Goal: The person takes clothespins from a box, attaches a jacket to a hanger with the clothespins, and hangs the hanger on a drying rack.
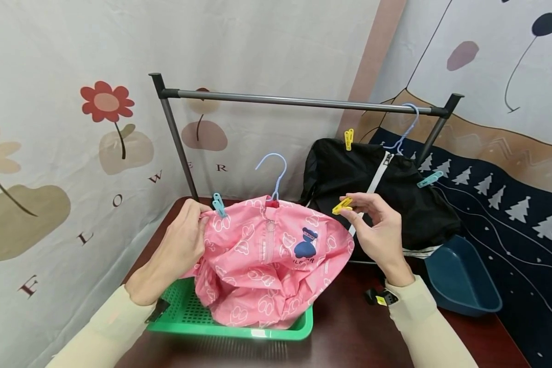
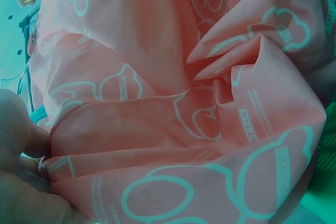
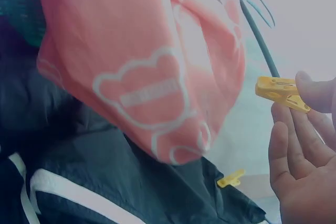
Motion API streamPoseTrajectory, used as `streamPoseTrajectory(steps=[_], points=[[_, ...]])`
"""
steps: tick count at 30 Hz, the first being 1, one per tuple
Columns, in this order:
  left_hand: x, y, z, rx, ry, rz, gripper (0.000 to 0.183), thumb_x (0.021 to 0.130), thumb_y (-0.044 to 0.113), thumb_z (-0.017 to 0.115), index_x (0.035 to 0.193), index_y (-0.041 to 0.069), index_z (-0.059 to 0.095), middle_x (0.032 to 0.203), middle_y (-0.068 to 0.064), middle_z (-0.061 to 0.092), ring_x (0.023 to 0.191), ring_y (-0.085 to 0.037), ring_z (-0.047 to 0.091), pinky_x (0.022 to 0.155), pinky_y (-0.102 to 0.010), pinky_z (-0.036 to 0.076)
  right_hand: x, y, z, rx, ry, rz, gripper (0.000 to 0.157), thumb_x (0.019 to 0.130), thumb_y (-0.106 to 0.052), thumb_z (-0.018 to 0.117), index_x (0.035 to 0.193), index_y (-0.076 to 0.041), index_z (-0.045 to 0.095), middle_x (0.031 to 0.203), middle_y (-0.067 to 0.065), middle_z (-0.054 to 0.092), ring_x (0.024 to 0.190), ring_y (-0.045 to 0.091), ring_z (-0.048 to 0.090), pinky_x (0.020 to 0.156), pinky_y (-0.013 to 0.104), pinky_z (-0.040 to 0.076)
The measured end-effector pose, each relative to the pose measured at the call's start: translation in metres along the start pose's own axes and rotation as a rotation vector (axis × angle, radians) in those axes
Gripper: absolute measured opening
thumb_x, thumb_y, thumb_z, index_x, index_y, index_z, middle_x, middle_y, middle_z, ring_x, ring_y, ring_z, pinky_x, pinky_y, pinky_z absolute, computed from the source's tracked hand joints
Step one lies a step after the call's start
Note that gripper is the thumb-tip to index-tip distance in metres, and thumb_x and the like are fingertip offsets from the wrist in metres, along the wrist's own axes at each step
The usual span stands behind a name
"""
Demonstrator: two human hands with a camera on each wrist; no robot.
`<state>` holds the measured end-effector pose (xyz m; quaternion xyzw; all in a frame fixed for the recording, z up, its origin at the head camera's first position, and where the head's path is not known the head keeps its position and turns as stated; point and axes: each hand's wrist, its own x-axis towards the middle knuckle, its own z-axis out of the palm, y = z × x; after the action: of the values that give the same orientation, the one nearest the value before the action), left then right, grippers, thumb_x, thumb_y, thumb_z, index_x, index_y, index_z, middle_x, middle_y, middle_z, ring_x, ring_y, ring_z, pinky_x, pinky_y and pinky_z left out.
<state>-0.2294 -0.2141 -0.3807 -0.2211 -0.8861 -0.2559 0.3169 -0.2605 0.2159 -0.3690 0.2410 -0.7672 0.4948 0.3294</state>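
Observation:
A pink child's jacket with white bear outlines hangs on a light blue hanger, its hook free of the rail. My left hand pinches the jacket's shoulder at the left; in the left wrist view the fingers grip a fold of the fabric. Just above that hand a teal clothespin is clipped on the shoulder. To the right of the jacket, my right hand pinches a yellow clothespin between thumb and fingers, apart from the pink fabric.
Below the jacket stands a green basket. A black jacket hangs at the right of the metal rail, with a yellow clothespin and a teal clothespin on its shoulders. A blue bin sits at the table's right.

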Motion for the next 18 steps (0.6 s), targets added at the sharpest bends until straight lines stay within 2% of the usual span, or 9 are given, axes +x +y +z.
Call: streamPoseTrajectory(steps=[5, 12, 18], points=[[0.0, 0.0, 0.0, -0.001, -0.002, 0.005, 0.014, 0.11, -0.009, 0.069, 0.122, -0.004, 0.065, 0.114, -0.017, 0.062, 0.1, -0.029, 0.065, 0.085, -0.051, 0.066, 0.001, 0.001, 0.006, 0.041, -0.004, -0.007, 0.037, 0.094, 0.014, 0.089, 0.128, 0.002, 0.08, 0.124, 0.023, 0.086, 0.107, 0.0, 0.079, 0.1, 0.016, 0.064], [0.001, -0.002, 0.0, 0.001, -0.008, 0.006, 0.012, 0.111, -0.008, 0.068, 0.121, -0.005, 0.063, 0.114, -0.018, 0.061, 0.1, -0.03, 0.065, 0.085, -0.052, 0.066, 0.003, -0.003, 0.011, 0.076, -0.016, 0.008, 0.03, 0.095, 0.015, 0.087, 0.121, 0.003, 0.082, 0.12, 0.024, 0.086, 0.1, 0.002, 0.078, 0.092, 0.014, 0.064], [0.0, -0.002, 0.0, 0.0, -0.006, 0.006, 0.012, 0.111, -0.008, 0.068, 0.121, -0.005, 0.063, 0.113, -0.019, 0.061, 0.099, -0.03, 0.064, 0.084, -0.052, 0.066, 0.005, -0.005, 0.013, 0.122, -0.033, 0.026, 0.024, 0.095, 0.014, 0.088, 0.116, 0.001, 0.084, 0.116, 0.024, 0.087, 0.098, 0.006, 0.08, 0.089, 0.019, 0.067]])
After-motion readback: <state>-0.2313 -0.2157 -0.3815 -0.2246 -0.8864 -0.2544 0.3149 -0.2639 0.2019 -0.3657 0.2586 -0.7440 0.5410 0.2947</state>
